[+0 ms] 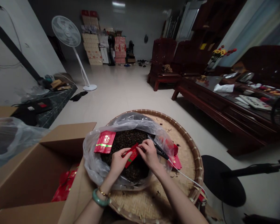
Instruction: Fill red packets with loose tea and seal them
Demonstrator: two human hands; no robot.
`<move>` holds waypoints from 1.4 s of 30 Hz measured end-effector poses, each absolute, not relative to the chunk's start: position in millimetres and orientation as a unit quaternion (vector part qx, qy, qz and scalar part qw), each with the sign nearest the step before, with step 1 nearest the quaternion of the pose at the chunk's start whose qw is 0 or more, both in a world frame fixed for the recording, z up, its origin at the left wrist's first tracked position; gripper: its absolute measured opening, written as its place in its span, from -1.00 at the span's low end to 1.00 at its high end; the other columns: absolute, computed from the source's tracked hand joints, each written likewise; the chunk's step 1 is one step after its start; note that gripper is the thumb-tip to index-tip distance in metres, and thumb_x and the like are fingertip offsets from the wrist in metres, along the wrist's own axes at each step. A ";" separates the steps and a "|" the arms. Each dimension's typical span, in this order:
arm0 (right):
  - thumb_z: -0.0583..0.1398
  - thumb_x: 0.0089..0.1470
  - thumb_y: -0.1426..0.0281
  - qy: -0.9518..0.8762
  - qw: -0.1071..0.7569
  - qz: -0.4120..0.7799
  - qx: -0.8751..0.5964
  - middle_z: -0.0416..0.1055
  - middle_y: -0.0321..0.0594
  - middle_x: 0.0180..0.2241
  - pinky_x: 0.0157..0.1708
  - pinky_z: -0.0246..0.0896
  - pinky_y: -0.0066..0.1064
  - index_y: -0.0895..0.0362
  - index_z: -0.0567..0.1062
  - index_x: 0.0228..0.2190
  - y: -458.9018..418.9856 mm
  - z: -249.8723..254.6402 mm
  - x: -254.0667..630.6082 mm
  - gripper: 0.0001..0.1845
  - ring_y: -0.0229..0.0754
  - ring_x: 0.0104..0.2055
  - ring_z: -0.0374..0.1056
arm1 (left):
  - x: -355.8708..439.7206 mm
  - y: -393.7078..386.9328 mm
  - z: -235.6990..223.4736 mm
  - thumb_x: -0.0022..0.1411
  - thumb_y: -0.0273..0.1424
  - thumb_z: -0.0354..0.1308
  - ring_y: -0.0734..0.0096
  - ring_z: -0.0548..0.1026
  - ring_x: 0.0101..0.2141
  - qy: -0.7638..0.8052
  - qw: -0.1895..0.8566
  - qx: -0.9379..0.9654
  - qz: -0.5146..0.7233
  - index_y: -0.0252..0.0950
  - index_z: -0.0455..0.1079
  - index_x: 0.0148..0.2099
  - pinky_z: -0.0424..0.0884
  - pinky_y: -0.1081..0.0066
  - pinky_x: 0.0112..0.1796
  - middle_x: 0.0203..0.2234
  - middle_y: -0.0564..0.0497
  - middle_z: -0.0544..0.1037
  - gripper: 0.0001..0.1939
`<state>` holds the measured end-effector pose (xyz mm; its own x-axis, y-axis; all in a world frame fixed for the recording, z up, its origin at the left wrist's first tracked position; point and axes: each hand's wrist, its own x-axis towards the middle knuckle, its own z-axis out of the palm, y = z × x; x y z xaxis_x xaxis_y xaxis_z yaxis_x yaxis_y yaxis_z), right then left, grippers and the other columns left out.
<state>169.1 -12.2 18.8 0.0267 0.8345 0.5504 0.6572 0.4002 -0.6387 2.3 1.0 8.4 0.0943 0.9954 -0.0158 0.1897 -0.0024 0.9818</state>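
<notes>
From where I stand, both hands meet over the bag (92,171), the left hand (118,160) and the right hand (150,153) each pinching an end of one small red packet (132,157). It is tilted, held just above the dark leaves (123,140). A black tool (162,151) with a white cord (188,178) lies by the right hand; I can't tell whether that hand grips it too.

The work looks well under way to me, though not near its end. A good heap of loose leaves fills the open bag, which sits on the round tray (188,135). A red stack (105,142) lies at the bag's left edge, and more red packs (176,161) lie on its right side; they may be packets not yet used. In the open box (32,174) at left is a red pile (65,183), perhaps the finished ones, but I can't see whether they are filled. Nor can I tell if the packet in hand is sealed.
</notes>
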 end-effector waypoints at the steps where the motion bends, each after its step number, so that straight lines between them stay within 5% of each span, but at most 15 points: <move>1: 0.13 0.11 0.44 -0.707 0.475 0.089 -0.516 0.36 -0.16 -0.40 -0.31 0.26 -0.30 0.12 0.50 -0.41 -13.1 20.9 171.5 -0.87 -0.15 -0.31 0.27 | 0.6 2.3 7.4 -0.04 -0.31 0.24 0.23 0.58 -0.35 0.519 0.487 0.561 0.423 -0.32 0.54 -0.24 0.49 0.34 -0.27 -0.36 -0.07 0.63 -0.72; 9: 0.18 0.03 0.47 -0.696 0.505 0.186 -0.476 0.45 -0.19 -0.43 -0.32 0.26 -0.36 0.11 0.51 -0.35 -17.5 23.8 175.6 -0.88 -0.16 -0.31 0.33 | -7.0 8.1 1.7 -0.10 -0.28 0.28 0.18 0.58 -0.32 0.522 0.515 0.520 0.437 -0.34 0.57 -0.31 0.48 0.27 -0.20 -0.36 -0.09 0.63 -0.71; 15: 0.16 0.07 0.35 -0.644 0.494 0.246 -0.531 0.44 -0.25 -0.47 -0.37 0.21 -0.40 0.13 0.46 -0.49 -21.6 23.9 173.5 -0.84 -0.22 -0.40 0.33 | -4.7 5.2 8.7 -0.15 -0.32 0.33 0.19 0.57 -0.30 0.508 0.543 0.513 0.429 -0.33 0.55 -0.24 0.51 0.27 -0.22 -0.32 -0.07 0.63 -0.66; 20: 0.12 0.07 0.18 -0.551 0.499 0.427 -0.514 0.27 -0.42 -0.63 -0.56 0.15 -0.48 0.11 0.36 -0.41 -24.3 19.1 175.2 -0.76 -0.33 -0.60 0.18 | -6.9 2.5 9.2 -0.17 -0.28 0.38 0.29 0.57 -0.33 0.468 0.661 0.394 0.435 -0.38 0.44 -0.04 0.55 0.32 -0.29 -0.31 -0.08 0.61 -0.41; 25: 0.28 -0.14 0.10 -0.463 0.479 0.589 -0.458 0.48 -0.23 -0.41 -0.45 0.26 -0.40 0.14 0.48 -0.26 -24.5 13.5 169.7 -0.55 -0.20 -0.41 0.36 | -3.5 -2.7 9.9 -0.21 -0.28 0.42 0.23 0.57 -0.28 0.455 0.691 0.354 0.435 -0.42 0.49 -0.16 0.54 0.32 -0.28 -0.27 -0.15 0.60 -0.48; 34: 0.22 -0.08 0.01 -0.495 0.439 0.619 -0.425 0.51 -0.21 -0.34 -0.41 0.17 -0.46 0.13 0.55 -0.25 -26.7 14.1 176.2 -0.50 -0.24 -0.39 0.30 | -6.1 -9.3 24.5 0.03 -0.06 0.23 0.09 0.53 -0.17 0.411 0.747 0.336 0.400 -0.38 0.47 -0.07 0.53 0.19 -0.28 -0.13 -0.23 0.55 -0.46; 42: 0.13 -0.04 -0.08 -0.493 0.411 0.634 -0.432 0.38 -0.32 -0.54 -0.43 0.10 -0.46 0.17 0.55 -0.38 -26.5 20.9 173.9 -0.45 -0.32 -0.52 0.13 | -16.5 -1.5 16.9 0.08 0.04 0.09 0.10 0.53 -0.15 0.443 0.668 0.459 0.384 -0.40 0.46 -0.05 0.42 0.19 -0.09 -0.19 -0.19 0.58 -0.37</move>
<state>173.9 -26.5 20.9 -0.2881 0.9469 -0.1426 -0.0955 -0.1765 -0.9797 -16.5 -1.5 16.9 0.3141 0.9187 -0.2396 -0.1069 0.2850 0.9525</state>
